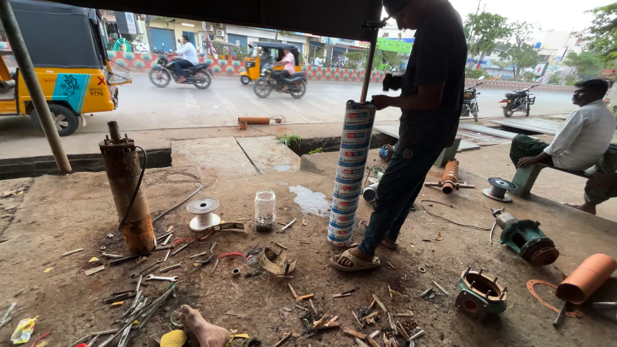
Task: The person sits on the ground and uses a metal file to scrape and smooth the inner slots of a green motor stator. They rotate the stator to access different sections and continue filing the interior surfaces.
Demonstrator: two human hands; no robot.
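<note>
**Tall wrapped cylinder held upright on the workshop floor**

The wearer's own hands are out of view, so I cannot tell whether they are open or closed; only a bare foot [199,328] shows at the bottom edge, among loose rods and a spanner [160,278] on the concrete floor [64,218].

The thing being worked on is the tall cylinder [350,173], a long pump-like body wrapped in blue-and-white printed bands. It stands upright near the middle of the floor, with a thin shaft [368,64] rising from its top. A co-worker stands just beside it, one sandalled foot at its base. The co-worker's lower hand [379,101] rests at the top rim, and the co-worker's upper hand [391,81] is closed on a small dark object that I cannot make out.

The cylinder looks heavy and stiff, and being tall and narrow it would probably tip easily. The smooth wrapping may be slippery, so the safer hold seems to be both hands around the body, one near the top rim and one lower down.

To the left stands a rusty motor casing [126,186], with a white disc-shaped part [203,212] and a glass jar [264,210] between it and the cylinder. A green pump housing [526,238] and an orange pipe piece [586,277] lie to the right, near a seated person [578,138].
</note>
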